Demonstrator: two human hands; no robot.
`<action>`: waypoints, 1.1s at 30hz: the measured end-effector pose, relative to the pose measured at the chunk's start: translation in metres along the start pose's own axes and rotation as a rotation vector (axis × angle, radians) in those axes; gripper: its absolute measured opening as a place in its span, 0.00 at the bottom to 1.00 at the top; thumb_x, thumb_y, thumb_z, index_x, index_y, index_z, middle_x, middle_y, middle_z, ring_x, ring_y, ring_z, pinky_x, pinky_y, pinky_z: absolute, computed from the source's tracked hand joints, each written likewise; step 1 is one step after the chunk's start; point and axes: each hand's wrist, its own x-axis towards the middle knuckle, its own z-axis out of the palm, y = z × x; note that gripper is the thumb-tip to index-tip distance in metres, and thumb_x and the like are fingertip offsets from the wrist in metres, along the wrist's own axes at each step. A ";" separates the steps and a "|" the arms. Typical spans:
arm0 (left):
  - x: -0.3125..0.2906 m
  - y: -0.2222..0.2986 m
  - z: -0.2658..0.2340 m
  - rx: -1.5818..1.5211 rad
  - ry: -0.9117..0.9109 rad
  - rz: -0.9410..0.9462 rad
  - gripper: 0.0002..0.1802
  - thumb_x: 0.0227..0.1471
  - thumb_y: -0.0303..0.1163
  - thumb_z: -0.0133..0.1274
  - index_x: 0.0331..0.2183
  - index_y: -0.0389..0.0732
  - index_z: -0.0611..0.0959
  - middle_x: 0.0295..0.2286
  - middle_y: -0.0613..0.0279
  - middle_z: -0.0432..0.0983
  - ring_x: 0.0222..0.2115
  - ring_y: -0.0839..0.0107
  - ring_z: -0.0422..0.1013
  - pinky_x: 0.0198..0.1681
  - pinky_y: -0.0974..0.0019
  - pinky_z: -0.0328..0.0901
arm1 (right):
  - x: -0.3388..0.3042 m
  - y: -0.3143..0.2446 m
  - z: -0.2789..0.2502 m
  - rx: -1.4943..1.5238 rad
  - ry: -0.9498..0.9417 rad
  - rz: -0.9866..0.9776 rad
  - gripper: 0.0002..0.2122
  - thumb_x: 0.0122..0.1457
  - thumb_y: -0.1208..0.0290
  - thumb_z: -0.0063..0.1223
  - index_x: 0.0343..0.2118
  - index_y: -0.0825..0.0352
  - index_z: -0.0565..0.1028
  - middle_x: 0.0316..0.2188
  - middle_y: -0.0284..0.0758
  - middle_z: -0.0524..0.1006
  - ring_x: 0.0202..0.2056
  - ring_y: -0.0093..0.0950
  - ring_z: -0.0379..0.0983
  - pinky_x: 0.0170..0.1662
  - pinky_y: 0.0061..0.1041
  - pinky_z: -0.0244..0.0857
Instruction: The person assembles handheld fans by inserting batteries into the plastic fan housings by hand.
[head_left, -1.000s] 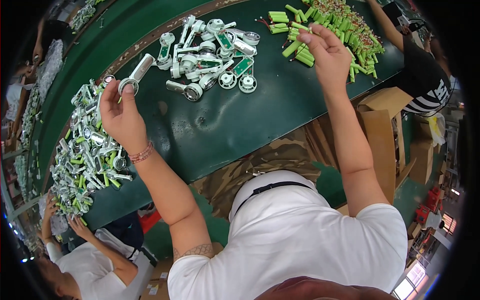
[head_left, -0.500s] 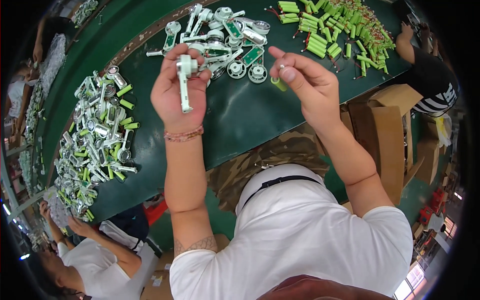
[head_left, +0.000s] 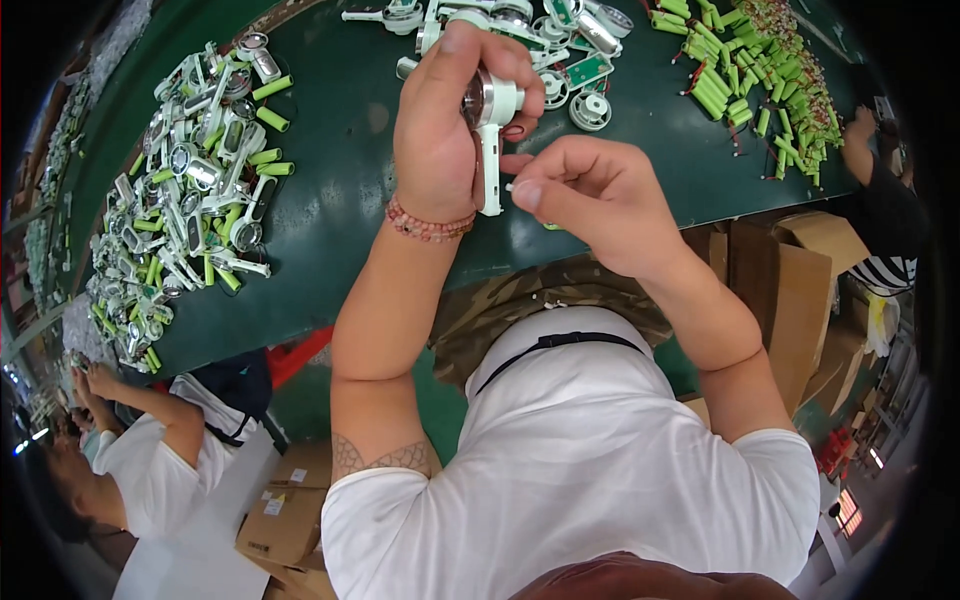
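My left hand (head_left: pixel 437 135) is wrapped round a pale mint plastic housing (head_left: pixel 491 170), with a round motor-like head on top and a slim handle pointing down. Just right of that handle, my right hand (head_left: pixel 605 200) pinches a tiny white connector (head_left: pixel 511 187) between thumb and forefinger. A bit of a green battery cell (head_left: pixel 553 226) shows under the right hand; its remainder is hidden by the fingers. The connector and the handle are close, with a small gap between them. Beyond my hands lie similar housings with green circuit boards (head_left: pixel 588 70).
Green battery cells with wires (head_left: pixel 760 90) are heaped at the far right of the dark green table (head_left: pixel 340 190). A pile of housings with cells (head_left: pixel 200 180) covers the left side. Cardboard boxes (head_left: pixel 785 300) stand at right. A co-worker in white (head_left: pixel 170 440) sits at lower left.
My left hand has turned the housing sideways and closed round it. My right hand has come nearer, bringing the connector beside the handle. The whole view has shifted.
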 end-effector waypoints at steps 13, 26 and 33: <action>0.003 -0.004 -0.006 -0.455 -0.283 -0.195 0.26 0.64 0.53 0.31 0.28 0.42 0.70 0.30 0.60 0.65 0.25 0.68 0.69 0.22 0.67 0.68 | -0.004 -0.001 0.010 0.061 -0.035 0.045 0.05 0.55 0.78 0.58 0.33 0.74 0.78 0.30 0.32 0.79 0.32 0.16 0.74 0.37 0.16 0.68; -0.001 -0.001 0.004 -0.177 -0.216 -0.084 0.28 0.64 0.53 0.29 0.27 0.41 0.69 0.29 0.58 0.65 0.19 0.68 0.69 0.17 0.70 0.65 | -0.009 -0.002 0.014 -0.064 0.005 0.105 0.05 0.54 0.76 0.58 0.30 0.73 0.79 0.26 0.29 0.78 0.28 0.14 0.71 0.33 0.15 0.66; -0.005 -0.001 0.023 0.159 -0.044 0.004 0.26 0.64 0.49 0.34 0.25 0.38 0.68 0.25 0.58 0.67 0.19 0.69 0.68 0.21 0.70 0.64 | -0.010 0.003 0.010 -0.039 -0.009 0.108 0.05 0.54 0.76 0.59 0.30 0.73 0.79 0.25 0.29 0.77 0.28 0.14 0.71 0.31 0.15 0.65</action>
